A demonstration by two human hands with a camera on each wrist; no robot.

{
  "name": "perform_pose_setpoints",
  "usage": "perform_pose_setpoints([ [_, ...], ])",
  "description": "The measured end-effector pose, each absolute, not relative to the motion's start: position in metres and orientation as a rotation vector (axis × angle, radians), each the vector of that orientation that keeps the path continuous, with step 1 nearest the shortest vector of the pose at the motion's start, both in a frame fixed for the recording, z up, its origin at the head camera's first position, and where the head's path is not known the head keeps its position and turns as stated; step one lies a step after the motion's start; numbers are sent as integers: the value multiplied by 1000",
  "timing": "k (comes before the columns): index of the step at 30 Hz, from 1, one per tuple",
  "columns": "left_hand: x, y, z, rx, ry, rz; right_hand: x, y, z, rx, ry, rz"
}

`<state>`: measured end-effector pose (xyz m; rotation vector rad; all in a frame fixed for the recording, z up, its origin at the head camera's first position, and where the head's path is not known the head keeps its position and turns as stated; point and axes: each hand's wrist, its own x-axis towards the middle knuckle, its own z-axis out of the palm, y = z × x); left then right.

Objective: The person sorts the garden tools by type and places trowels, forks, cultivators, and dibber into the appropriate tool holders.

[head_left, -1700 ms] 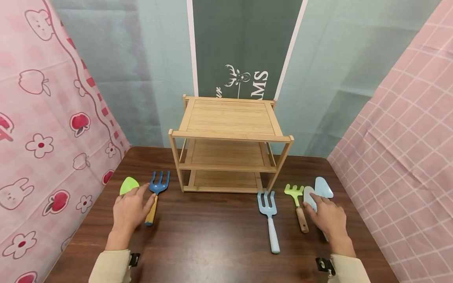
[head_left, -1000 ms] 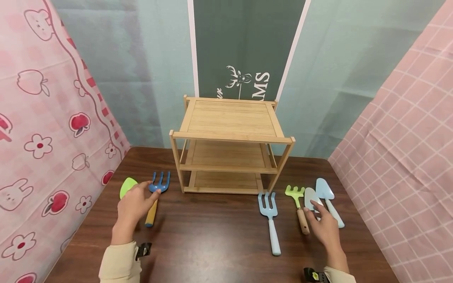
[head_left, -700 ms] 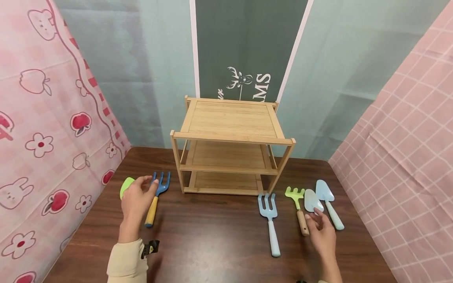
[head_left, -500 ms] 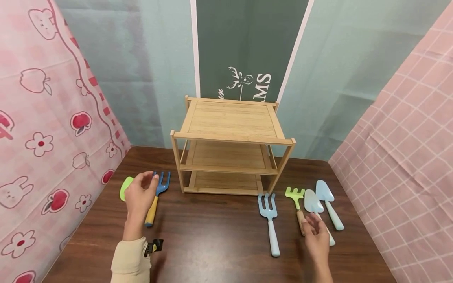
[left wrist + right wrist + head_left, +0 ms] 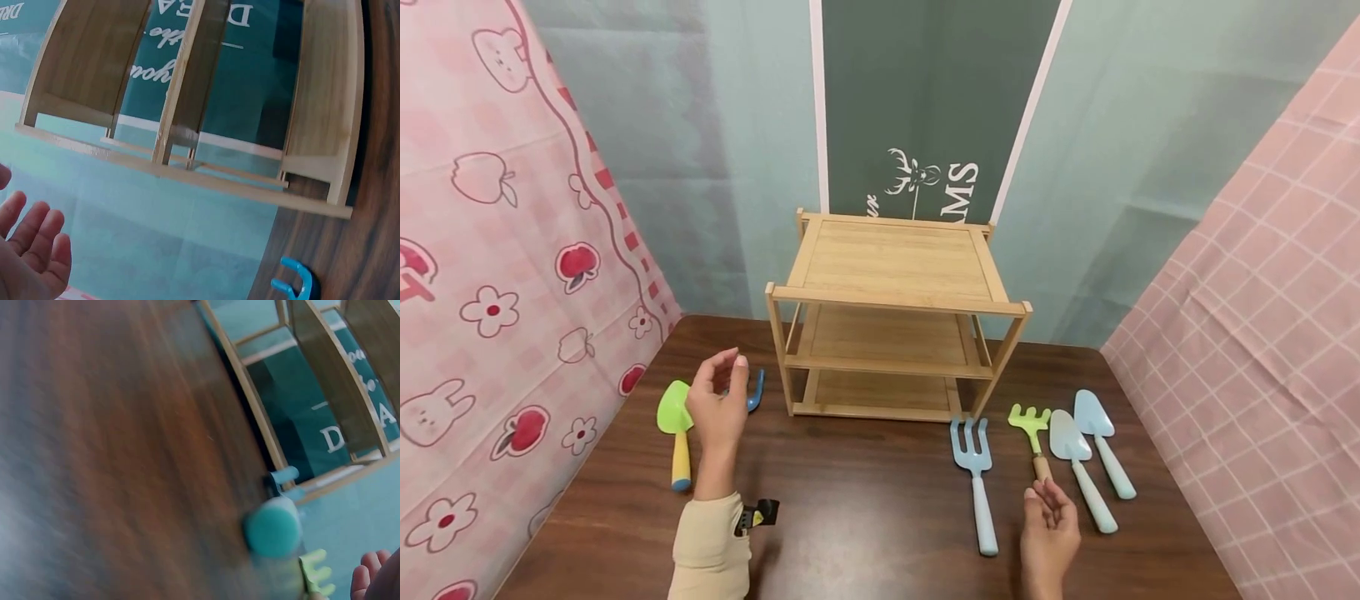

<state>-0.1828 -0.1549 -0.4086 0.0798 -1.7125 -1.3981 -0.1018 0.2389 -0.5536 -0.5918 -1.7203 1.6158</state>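
Left hand [image 5: 718, 408]: hangs over the left part of the dark wood-grain table [image 5: 850, 500], fingers loosely bent with little space to the thumb and nothing between them.
Blue three-pronged fork [image 5: 754, 402]: lies beyond and beneath those fingers, largely hidden by them in the head view; the left wrist view shows its prongs well apart from the fingertips.
Lime-green trowel with a yellow, blue-ended handle [image 5: 681, 440]: on the table just left of the same hand, handle toward the person, probably so it can be picked up directly.
Right hand [image 5: 1051, 533]: fingers loosely curled, narrow, no tool seen in them.
Lime-green hand rake with a wooden handle [image 5: 1030, 421]: head just past the right fingertips, handle running behind them; whether they touch it I cannot tell.
Pale-blue fork with a whitish handle [image 5: 978, 490]: left of the right hand, prongs by the front right foot of the three-tier bamboo rack [image 5: 895, 293].
Pale grey trowel [image 5: 1070, 437] and light-blue trowel [image 5: 1093, 415]: side by side, right of the right fingers, handles nearest the person.
Layout: tools flank the rack on both sides, likely to give each hand its own group within easy reach.
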Motion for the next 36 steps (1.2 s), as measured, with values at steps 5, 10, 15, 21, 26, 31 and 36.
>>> perform_pose_setpoints([
  [5, -179, -142, -391, 66, -1609, -1488, -100, 229, -573, -621, -1732, 1632],
  [10, -183, -136, -384, 60, -1590, -1556, -96, 214, -567, -639, -1781, 1616],
  [15, -189, -130, -379, 17, -1603, -1554, -91, 201, -548, -668, -1929, 1545],
  [21, -194, -125, -371, 6, -1622, -1547, -88, 197, -535, -689, -2213, 1509],
  [26, -200, -121, -364, -24, -1624, -1521, -86, 197, -538, -669, -2306, 1485],
  [31, -201, -117, -359, -27, -1634, -1499, -84, 196, -543, -678, -2411, 1390],
  [36, -202, -116, -355, -56, -1646, -1513, -83, 199, -544, -654, -2507, 1303],
])
